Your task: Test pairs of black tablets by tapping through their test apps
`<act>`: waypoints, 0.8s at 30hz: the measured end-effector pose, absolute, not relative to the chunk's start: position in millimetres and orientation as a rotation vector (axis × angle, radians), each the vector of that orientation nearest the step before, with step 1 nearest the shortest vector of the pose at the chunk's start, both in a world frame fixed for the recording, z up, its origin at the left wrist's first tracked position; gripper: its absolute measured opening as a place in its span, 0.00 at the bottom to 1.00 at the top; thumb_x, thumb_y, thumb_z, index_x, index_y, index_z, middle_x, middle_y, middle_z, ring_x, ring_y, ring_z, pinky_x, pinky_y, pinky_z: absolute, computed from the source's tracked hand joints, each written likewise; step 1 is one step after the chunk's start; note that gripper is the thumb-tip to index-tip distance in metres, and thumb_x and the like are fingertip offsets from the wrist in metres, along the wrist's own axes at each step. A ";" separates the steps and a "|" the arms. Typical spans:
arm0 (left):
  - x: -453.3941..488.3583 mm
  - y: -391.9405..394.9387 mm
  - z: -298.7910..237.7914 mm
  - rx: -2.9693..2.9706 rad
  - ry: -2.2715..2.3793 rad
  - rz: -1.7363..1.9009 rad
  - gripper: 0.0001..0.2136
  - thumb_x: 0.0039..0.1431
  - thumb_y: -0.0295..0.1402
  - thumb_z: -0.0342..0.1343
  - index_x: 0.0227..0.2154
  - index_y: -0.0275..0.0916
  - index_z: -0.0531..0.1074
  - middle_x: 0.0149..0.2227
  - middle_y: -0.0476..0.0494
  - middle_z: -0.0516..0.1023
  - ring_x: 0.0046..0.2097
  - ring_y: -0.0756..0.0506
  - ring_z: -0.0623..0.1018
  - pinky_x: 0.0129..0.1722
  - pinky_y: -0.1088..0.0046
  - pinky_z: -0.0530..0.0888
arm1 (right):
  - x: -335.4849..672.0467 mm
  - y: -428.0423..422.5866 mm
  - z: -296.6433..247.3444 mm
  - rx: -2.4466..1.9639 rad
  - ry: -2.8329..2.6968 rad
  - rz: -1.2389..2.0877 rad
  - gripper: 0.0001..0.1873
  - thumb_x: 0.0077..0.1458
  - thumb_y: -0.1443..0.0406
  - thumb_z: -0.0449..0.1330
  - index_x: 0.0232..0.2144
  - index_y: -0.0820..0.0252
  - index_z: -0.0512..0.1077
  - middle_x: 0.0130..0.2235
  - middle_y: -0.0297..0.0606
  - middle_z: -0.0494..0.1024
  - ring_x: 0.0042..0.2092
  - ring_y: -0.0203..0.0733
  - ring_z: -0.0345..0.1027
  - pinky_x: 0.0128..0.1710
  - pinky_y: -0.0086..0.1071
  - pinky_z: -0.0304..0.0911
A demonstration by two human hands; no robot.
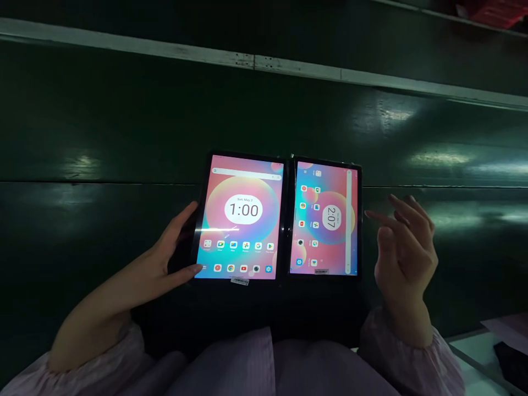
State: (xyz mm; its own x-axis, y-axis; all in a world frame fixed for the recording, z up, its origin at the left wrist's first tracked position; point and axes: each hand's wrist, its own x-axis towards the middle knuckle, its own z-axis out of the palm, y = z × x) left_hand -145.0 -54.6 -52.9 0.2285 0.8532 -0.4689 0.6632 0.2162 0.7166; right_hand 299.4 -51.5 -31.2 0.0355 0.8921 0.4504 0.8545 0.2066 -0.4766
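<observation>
Two lit tablets lie side by side in front of me. The left tablet (243, 220) shows an upright home screen with the clock at 1:00 and a small label at its bottom edge. My left hand (173, 247) grips its left side, thumb on the lower left corner and the other fingers at the edge, partly hidden. On the right tablet (324, 256) the home screen is turned sideways, its clock reading 2:07. Just off that tablet's right edge is my right hand (404, 247), index finger stretched toward it, the others loosely bent, holding nothing.
Both tablets are over a dark green work surface (144, 126) with a seam across it. A pale metal strip (185, 52) runs along the far side. At the top right is a red object (495, 11); light-coloured sheets (507, 335) lie at the lower right.
</observation>
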 end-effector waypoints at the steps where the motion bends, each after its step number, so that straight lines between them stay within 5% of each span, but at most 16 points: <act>1: -145.4 -54.4 -52.6 1.509 1.493 0.240 0.48 0.65 0.58 0.61 0.80 0.68 0.39 0.84 0.50 0.44 0.80 0.25 0.58 0.70 0.41 0.71 | 298.6 -54.4 -31.0 -1.628 -1.791 0.069 0.15 0.75 0.62 0.58 0.52 0.46 0.85 0.60 0.43 0.83 0.69 0.66 0.70 0.61 0.64 0.73; 17: -141.0 -50.0 -47.2 1.494 1.562 0.208 0.52 0.59 0.62 0.63 0.80 0.65 0.42 0.85 0.48 0.40 0.81 0.21 0.50 0.69 0.36 0.71 | 281.5 -72.7 -32.5 -1.592 -1.826 0.104 0.15 0.73 0.66 0.59 0.48 0.47 0.86 0.58 0.41 0.83 0.67 0.63 0.73 0.62 0.62 0.75; 24: -143.3 -52.9 -49.8 1.480 1.517 0.239 0.51 0.63 0.58 0.63 0.80 0.66 0.37 0.84 0.47 0.45 0.81 0.26 0.54 0.72 0.40 0.68 | 277.5 -73.2 -33.8 -1.567 -1.824 0.149 0.17 0.72 0.68 0.60 0.50 0.44 0.86 0.59 0.40 0.83 0.68 0.63 0.72 0.61 0.61 0.76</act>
State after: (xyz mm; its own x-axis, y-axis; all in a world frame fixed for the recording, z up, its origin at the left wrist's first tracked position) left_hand -143.3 -52.9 -49.8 0.2054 0.8515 -0.4824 0.6619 0.2422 0.7094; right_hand 277.5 -73.2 -33.8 -0.0059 0.8998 0.4363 0.8171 0.2559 -0.5167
